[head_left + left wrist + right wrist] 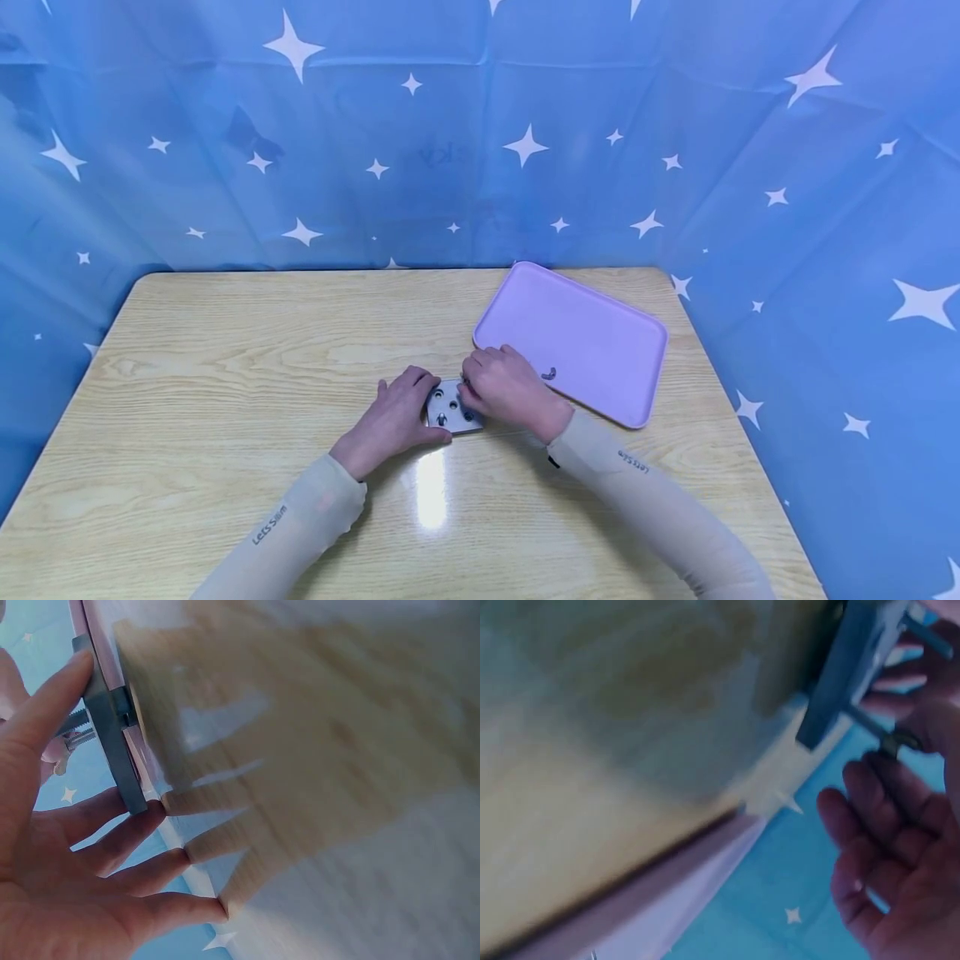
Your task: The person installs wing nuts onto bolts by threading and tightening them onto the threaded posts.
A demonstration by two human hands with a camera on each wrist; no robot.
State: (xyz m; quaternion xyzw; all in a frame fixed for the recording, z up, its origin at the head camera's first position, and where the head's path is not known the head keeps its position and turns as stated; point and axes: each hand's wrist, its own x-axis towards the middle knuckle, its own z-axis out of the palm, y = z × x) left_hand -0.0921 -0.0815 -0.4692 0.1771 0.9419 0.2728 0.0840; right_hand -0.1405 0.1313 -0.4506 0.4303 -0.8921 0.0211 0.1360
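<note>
A small silver metal plate [458, 423] with several holes lies at the middle of the table. My left hand [397, 414] grips it by its edges, the thumb on the near side and the fingers at the far side. Threaded bolts stand out of the plate; one bolt [865, 722] shows in the right wrist view. At that bolt's end, my right hand [510, 387] pinches what looks like a wing nut [891, 743] between thumb and forefinger. From the head view this nut is hidden under the fingers.
Behind the right hand lies a purple tray [592, 342], set at a slant on the wooden table [247, 358]. A small dark metal piece [550, 374] rests at its near edge. A blue starry curtain [420, 183] hangs behind and along the right.
</note>
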